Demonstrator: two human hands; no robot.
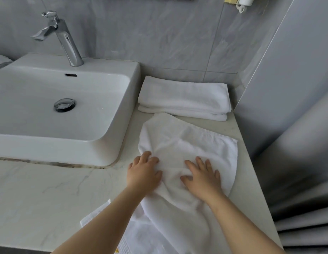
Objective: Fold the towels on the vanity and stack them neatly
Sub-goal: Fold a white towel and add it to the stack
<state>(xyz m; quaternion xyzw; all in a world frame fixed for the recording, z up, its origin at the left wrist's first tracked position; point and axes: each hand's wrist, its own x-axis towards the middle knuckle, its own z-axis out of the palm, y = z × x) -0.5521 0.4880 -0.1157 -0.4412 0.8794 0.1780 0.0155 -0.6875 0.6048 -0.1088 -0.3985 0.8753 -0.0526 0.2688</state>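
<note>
Pressing down on a loose white towel (187, 153), both hands worked near the front of the table (49, 189), at about five o'clock from the sink (64, 107). The task looked partly done: a stack of folded towels (183, 99), apparently two, lay squared against the wall at twelve o'clock from the loose one, just beside the sink's right wall. The loose towel was not yet folded; it lay rumpled and rounded, its far edge nearly touching the stack. Another piece of white cloth (137, 233) showed under it at six o'clock, running out of view, so more folding probably remained.

The left hand (144, 173) rested at the towel's nine o'clock edge, fingers (146, 155) slightly curled and spread, tips on the cloth, pinching nothing that could be seen. The right hand (201, 176) lay flat near the towel's middle, fingers extended and apart, palm down. Neither hand gripped; both seemed to be smoothing or pinning the cloth before a fold.
</note>
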